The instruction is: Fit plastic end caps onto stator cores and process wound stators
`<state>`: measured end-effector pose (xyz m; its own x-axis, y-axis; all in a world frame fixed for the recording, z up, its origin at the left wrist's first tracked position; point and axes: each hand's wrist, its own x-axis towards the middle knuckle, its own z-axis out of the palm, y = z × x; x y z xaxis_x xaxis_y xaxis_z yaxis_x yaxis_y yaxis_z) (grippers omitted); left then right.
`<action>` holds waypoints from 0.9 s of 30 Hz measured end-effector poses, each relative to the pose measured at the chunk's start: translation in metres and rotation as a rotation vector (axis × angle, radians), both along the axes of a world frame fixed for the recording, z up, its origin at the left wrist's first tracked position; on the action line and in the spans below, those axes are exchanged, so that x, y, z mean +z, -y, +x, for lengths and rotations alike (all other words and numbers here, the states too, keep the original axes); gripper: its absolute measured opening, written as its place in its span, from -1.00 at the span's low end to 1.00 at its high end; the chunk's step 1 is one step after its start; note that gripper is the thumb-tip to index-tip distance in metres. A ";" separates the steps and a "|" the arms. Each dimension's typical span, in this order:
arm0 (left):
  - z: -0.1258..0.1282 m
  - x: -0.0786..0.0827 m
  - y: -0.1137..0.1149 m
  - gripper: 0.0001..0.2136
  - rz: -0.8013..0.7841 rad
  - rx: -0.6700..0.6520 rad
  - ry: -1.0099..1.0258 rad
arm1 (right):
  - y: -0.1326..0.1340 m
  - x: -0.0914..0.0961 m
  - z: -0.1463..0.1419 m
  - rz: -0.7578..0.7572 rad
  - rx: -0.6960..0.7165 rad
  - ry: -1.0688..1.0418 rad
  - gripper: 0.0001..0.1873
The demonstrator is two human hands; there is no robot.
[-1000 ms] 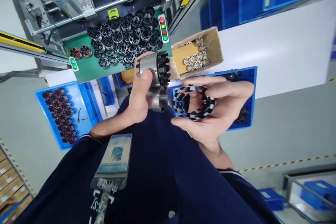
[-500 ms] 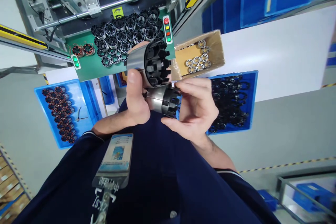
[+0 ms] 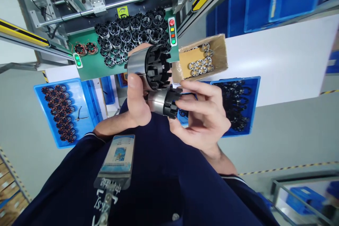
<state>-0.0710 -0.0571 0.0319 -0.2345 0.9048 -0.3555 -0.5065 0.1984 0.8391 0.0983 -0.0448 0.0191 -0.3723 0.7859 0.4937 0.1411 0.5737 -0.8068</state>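
My left hand (image 3: 136, 100) is closed round two metal stator cores stacked one above the other. The upper stator core (image 3: 148, 65) has a black slotted plastic end facing right. The lower stator core (image 3: 161, 101) carries a black plastic ring on its right end. My right hand (image 3: 203, 116) presses its fingertips on that black ring, pinching it against the lower core. Both hands are held in front of my dark blue jacket.
A green machine plate (image 3: 90, 67) holds several black-capped stators (image 3: 132, 33) and two copper-wound ones (image 3: 85, 48). A cardboard box (image 3: 219, 51) holds metal rings. One blue tray (image 3: 251, 95) has black plastic rings, another blue tray (image 3: 76, 93) wound stators. A badge (image 3: 116, 160) hangs on my chest.
A second ago my right hand held the black ring apart from the cores. It has brought the ring onto the end of the lower stator core and now presses it there.
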 end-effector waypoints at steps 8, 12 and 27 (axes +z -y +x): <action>0.003 0.005 -0.006 -0.20 0.032 0.294 -0.207 | 0.003 0.004 0.002 -0.062 -0.063 0.046 -0.38; 0.000 0.002 -0.007 -0.07 0.080 0.113 -0.134 | 0.000 0.011 0.002 -0.016 -0.037 0.069 -0.36; -0.004 -0.018 0.000 -0.19 -0.059 0.130 0.085 | -0.005 -0.009 0.016 -0.082 0.134 0.215 -0.36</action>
